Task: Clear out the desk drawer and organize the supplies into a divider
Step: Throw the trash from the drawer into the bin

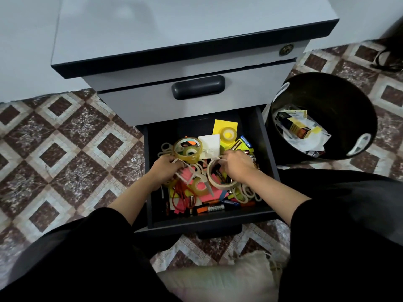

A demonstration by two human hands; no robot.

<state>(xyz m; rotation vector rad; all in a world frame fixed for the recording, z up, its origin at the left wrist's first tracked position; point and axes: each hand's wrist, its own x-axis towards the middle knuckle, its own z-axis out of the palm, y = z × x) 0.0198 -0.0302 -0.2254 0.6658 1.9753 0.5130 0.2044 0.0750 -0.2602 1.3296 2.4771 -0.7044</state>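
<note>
The drawer stands pulled open, its front wall nearest the person. Markers lie along that wall, nearer than both hands. The left hand and right hand are inside the drawer among loose supplies, fingers curled, each pinching a pale strip stretched between them; its kind cannot be told. A masking tape roll lies under the right hand. A clear tape roll sits just beyond the left hand. A waste bin stands right of the right hand, papers inside.
</note>
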